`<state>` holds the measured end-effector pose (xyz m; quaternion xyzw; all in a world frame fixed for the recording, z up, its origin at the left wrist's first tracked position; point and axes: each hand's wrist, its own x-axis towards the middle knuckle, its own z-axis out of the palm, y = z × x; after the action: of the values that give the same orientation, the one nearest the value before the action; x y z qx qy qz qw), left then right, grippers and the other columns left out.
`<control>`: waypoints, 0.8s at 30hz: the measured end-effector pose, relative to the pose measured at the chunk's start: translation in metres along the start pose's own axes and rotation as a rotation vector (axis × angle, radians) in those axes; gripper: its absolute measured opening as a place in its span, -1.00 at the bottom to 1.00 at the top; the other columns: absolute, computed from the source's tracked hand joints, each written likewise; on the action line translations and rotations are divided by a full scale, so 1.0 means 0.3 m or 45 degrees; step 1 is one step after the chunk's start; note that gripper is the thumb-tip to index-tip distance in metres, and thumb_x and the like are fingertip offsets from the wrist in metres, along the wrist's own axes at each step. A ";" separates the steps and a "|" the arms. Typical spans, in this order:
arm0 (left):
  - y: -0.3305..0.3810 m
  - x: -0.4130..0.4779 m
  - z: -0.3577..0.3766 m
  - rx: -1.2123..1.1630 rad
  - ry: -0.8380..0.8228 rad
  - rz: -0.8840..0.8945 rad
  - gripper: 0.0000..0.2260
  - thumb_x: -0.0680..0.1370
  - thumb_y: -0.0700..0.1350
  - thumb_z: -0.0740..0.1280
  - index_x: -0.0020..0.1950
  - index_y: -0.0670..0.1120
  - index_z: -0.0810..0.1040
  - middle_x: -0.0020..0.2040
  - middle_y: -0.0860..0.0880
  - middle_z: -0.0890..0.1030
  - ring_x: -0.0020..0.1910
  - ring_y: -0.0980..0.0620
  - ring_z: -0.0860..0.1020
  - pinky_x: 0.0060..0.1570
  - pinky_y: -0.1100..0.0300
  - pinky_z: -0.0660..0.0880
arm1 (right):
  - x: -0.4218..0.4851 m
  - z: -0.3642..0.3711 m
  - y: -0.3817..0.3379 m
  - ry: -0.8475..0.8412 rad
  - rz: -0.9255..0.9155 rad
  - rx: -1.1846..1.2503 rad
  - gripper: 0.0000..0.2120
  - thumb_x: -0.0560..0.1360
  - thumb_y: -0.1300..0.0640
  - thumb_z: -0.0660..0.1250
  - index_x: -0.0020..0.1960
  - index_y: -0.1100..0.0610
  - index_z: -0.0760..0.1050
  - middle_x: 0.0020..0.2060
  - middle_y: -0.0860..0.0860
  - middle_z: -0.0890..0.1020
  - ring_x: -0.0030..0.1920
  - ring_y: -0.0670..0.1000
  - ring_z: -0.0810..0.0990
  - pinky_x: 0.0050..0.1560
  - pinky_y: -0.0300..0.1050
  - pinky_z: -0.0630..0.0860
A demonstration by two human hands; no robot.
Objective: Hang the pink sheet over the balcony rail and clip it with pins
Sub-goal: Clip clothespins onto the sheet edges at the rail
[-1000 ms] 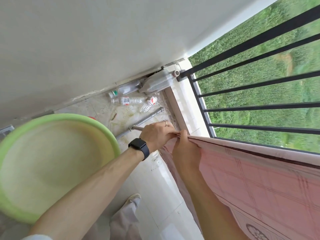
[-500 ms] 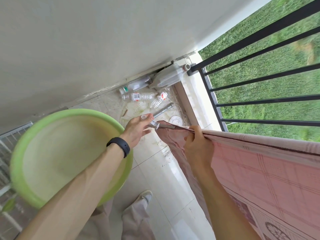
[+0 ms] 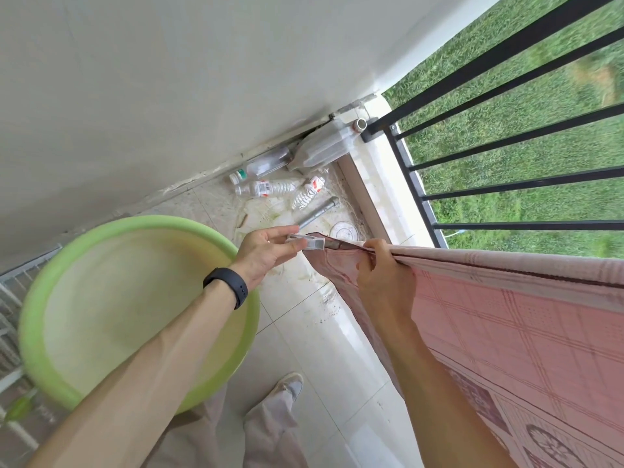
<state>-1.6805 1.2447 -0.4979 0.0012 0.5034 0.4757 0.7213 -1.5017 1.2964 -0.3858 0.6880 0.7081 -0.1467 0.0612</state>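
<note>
– Over at the wall end of the balcony, what are the hands doing?

– The left hand (image 3: 266,251) pinches a clear plastic clothes pin (image 3: 309,242) between thumb and fingers, right at the sheet's corner tip. I can't tell whether the pin has bitten the cloth yet. The right hand (image 3: 381,278), at 3 o'clock of it, has its fingers curled over the top fold and grips the cloth there.

– And the pink sheet (image 3: 506,332)?

– It's draped from that fold down toward 5 o'clock. The rail under it is hidden; only the black bars (image 3: 526,136) show, up at 1 o'clock.

– How would it handle?

– Thin, soft and light, I'd judge. It creases and sags at the loose corner, so it could slip along the rail unless pinned. The best hold looks like the hemmed top edge, close beside the pin, kept taut.

– Anything else about?

– A green basin (image 3: 30,315) at 8 o'clock, and plastic bottles (image 3: 266,188) by the wall at 12.
</note>
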 end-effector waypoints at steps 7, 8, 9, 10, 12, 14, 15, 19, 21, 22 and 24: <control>-0.011 0.009 -0.022 0.300 -0.078 0.032 -0.63 0.28 0.02 0.64 0.03 -0.01 0.71 -0.02 -0.04 0.73 -0.01 0.08 0.68 0.04 0.19 0.60 | 0.015 0.069 -0.022 0.003 0.082 -0.112 -0.78 0.64 0.10 0.13 0.17 -0.02 0.51 -0.24 0.11 0.68 -0.13 0.25 0.63 -0.15 0.04 0.51; -0.017 0.010 -0.027 0.326 -0.069 0.038 -0.63 0.28 0.01 0.64 0.03 -0.03 0.70 -0.04 -0.03 0.73 -0.04 0.08 0.68 0.03 0.18 0.61 | 0.016 0.076 -0.023 0.003 0.089 -0.106 -0.79 0.63 0.10 0.13 0.17 -0.02 0.50 -0.23 0.12 0.68 -0.13 0.25 0.63 -0.16 0.03 0.49; -0.026 0.008 -0.028 0.336 -0.061 0.043 -0.62 0.27 0.01 0.64 0.03 -0.04 0.69 -0.05 -0.03 0.73 -0.05 0.07 0.68 0.00 0.19 0.61 | 0.015 0.079 -0.019 0.007 0.092 -0.112 -0.78 0.63 0.10 0.14 0.21 -0.02 0.49 -0.23 0.12 0.68 -0.12 0.25 0.63 -0.18 0.02 0.45; -0.035 0.005 -0.028 0.337 -0.055 0.047 -0.59 0.24 0.02 0.64 0.03 -0.05 0.68 -0.06 -0.04 0.73 -0.06 0.05 0.68 -0.03 0.20 0.61 | 0.015 0.081 -0.016 0.014 0.093 -0.130 -0.74 0.63 0.10 0.14 0.28 -0.02 0.46 -0.22 0.12 0.68 -0.13 0.25 0.63 -0.20 0.01 0.41; -0.048 0.003 -0.033 0.350 -0.044 0.039 -0.55 0.20 0.07 0.64 0.01 -0.04 0.68 -0.08 -0.06 0.73 -0.07 -0.01 0.69 -0.02 0.18 0.62 | 0.018 0.088 -0.014 0.027 0.104 -0.187 -0.61 0.63 0.10 0.13 0.45 -0.03 0.32 -0.22 0.12 0.67 -0.15 0.22 0.63 -0.23 -0.03 0.35; -0.059 0.005 -0.039 0.369 -0.047 0.027 -0.58 0.21 0.07 0.64 0.00 -0.02 0.69 -0.09 -0.08 0.73 -0.04 -0.07 0.69 0.05 0.12 0.62 | 0.019 0.095 -0.014 0.035 0.123 -0.190 -0.61 0.63 0.10 0.12 0.45 -0.01 0.33 -0.23 0.13 0.66 -0.15 0.22 0.62 -0.24 -0.04 0.33; -0.063 0.007 -0.041 0.377 -0.051 0.026 -0.61 0.24 0.05 0.64 0.00 -0.02 0.69 -0.10 -0.07 0.73 -0.03 -0.07 0.69 0.07 0.11 0.61 | 0.020 0.099 -0.014 0.043 0.131 -0.168 -0.66 0.63 0.09 0.12 0.38 0.01 0.39 -0.25 0.13 0.65 -0.16 0.24 0.63 -0.24 -0.04 0.32; -0.072 0.022 -0.044 0.423 -0.030 0.035 -0.68 0.32 -0.04 0.63 0.02 -0.01 0.68 -0.07 -0.02 0.72 -0.03 0.09 0.68 0.02 0.26 0.55 | 0.021 0.113 -0.015 0.091 0.128 -0.049 -0.78 0.63 0.08 0.15 0.16 0.00 0.54 -0.29 0.10 0.66 -0.17 0.24 0.62 -0.23 -0.06 0.34; -0.072 0.028 -0.044 0.468 -0.019 0.042 -0.66 0.33 -0.05 0.61 0.07 0.00 0.66 -0.04 0.01 0.70 -0.02 0.16 0.65 -0.06 0.37 0.48 | 0.019 0.118 -0.007 0.097 0.118 0.030 -0.77 0.61 0.08 0.17 0.14 -0.01 0.57 -0.26 0.05 0.69 -0.17 0.18 0.63 -0.20 -0.07 0.42; -0.072 0.034 -0.044 0.513 -0.022 0.053 -0.64 0.35 -0.03 0.60 0.11 0.01 0.65 -0.03 0.03 0.68 -0.02 0.20 0.63 -0.07 0.39 0.46 | 0.019 0.120 0.000 0.098 0.117 0.081 -0.78 0.61 0.08 0.17 0.12 -0.01 0.58 -0.26 0.01 0.70 -0.18 0.14 0.63 -0.18 -0.07 0.46; -0.073 0.044 -0.039 0.681 -0.031 0.104 -0.63 0.38 0.00 0.58 0.16 0.02 0.64 -0.04 0.13 0.65 -0.04 0.30 0.58 -0.09 0.45 0.44 | 0.019 0.121 0.013 0.092 0.125 0.155 -0.78 0.60 0.08 0.18 0.10 -0.03 0.59 -0.28 -0.02 0.70 -0.19 0.07 0.65 -0.15 -0.09 0.51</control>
<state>-1.6735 1.2363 -0.5238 0.2179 0.6019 0.3545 0.6816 -1.5023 1.2914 -0.4224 0.7291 0.6651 -0.1613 0.0010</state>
